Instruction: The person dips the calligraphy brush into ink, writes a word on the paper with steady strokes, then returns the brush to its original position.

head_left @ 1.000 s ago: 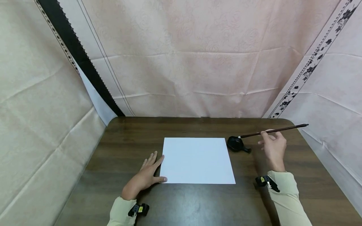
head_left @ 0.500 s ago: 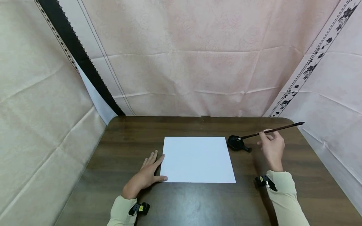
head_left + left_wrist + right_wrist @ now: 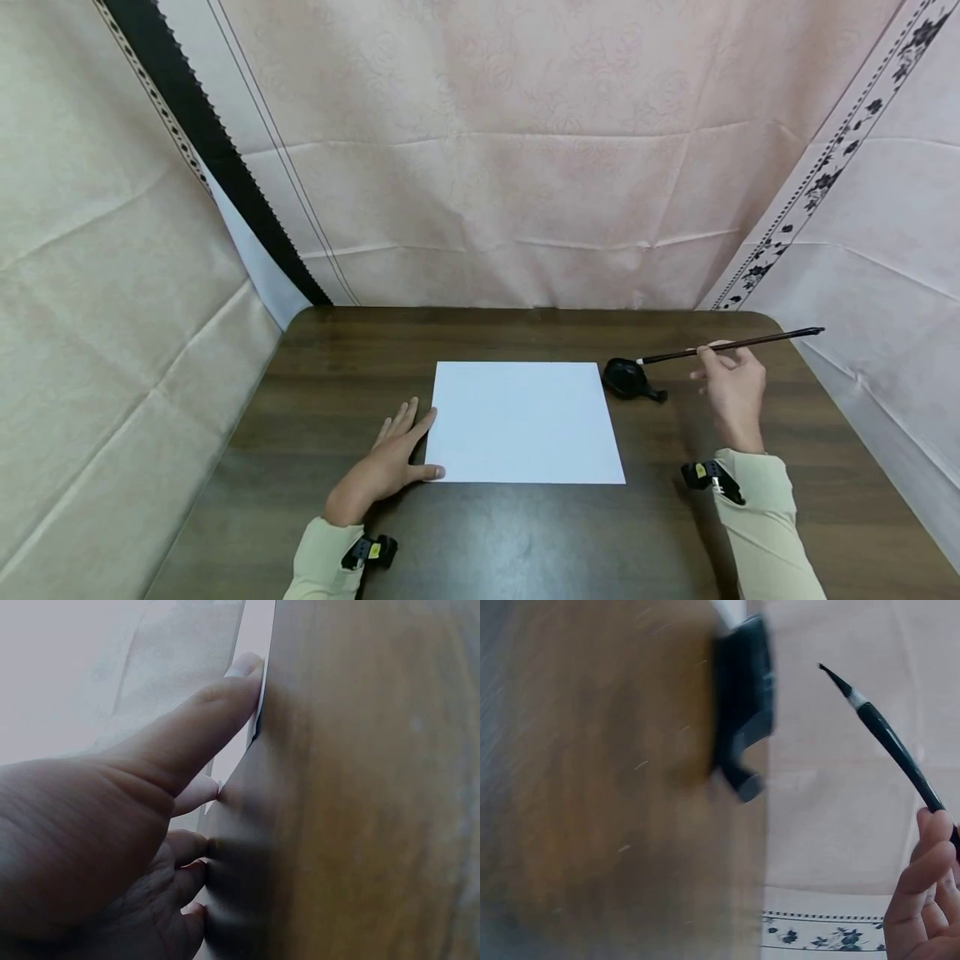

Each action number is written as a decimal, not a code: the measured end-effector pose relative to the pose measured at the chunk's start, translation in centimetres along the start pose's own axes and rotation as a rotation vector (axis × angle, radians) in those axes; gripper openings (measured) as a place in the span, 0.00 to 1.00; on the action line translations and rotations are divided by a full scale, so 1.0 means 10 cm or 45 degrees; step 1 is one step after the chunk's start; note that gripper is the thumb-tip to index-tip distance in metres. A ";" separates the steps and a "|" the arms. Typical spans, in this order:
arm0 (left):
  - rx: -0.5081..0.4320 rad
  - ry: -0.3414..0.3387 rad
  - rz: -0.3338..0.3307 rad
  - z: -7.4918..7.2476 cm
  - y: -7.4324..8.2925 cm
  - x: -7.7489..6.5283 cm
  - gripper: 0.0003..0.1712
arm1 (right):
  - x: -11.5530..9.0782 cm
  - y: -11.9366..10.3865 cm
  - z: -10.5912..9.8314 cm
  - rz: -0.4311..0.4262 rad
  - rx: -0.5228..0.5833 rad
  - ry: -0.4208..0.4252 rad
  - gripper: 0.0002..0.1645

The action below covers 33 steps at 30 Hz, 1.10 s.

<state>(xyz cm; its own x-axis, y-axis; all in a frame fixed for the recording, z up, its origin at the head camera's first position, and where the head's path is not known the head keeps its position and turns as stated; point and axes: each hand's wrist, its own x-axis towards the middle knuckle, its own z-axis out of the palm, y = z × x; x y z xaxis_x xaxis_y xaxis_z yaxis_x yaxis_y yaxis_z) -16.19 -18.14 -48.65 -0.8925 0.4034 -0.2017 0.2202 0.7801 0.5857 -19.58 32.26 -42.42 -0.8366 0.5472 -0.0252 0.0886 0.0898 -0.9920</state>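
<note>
My right hand [image 3: 735, 396] pinches a dark calligraphy brush [image 3: 738, 342] by its handle. The brush slants, its far end pointing off to the right. In the right wrist view, its black bristle tip [image 3: 834, 677] stands apart from a black ink dish [image 3: 742, 690] with a short handle. From the head view, that tip overlaps the dish [image 3: 624, 379]. My left hand [image 3: 390, 458] lies with fingers spread at the left side of a blank white sheet of paper [image 3: 525, 421]. Its thumb [image 3: 217, 705] rests on the paper's near left corner; most other fingers touch the table.
Everything lies on a brown wooden table [image 3: 525, 542] with rounded far corners. Pale cloth [image 3: 525, 167] hangs behind the table and at both sides. The ink dish sits close by the paper's upper right corner.
The right hand and brush dipped slightly left toward the ink dish, then moved back to the right. The left hand and the paper have stayed in place.
</note>
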 end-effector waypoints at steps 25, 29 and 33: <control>-0.021 -0.014 -0.013 0.05 -0.01 -0.04 0.57 | -0.10 -0.22 0.08 -0.544 -0.237 0.111 0.17; -0.025 -0.005 -0.008 0.03 -0.02 -0.04 0.57 | -0.13 -0.40 0.14 -0.731 -0.418 0.128 0.19; -0.033 0.007 -0.007 0.00 -0.02 -0.04 0.57 | -0.15 -0.60 0.25 -0.864 -0.454 0.078 0.20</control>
<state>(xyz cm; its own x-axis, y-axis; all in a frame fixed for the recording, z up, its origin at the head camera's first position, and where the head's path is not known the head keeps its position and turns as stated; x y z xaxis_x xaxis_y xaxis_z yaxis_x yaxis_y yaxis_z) -15.84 -18.44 -48.71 -0.8957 0.3968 -0.2006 0.2054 0.7695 0.6047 -20.22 28.89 -36.79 -0.7396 0.3206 0.5918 -0.2560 0.6792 -0.6879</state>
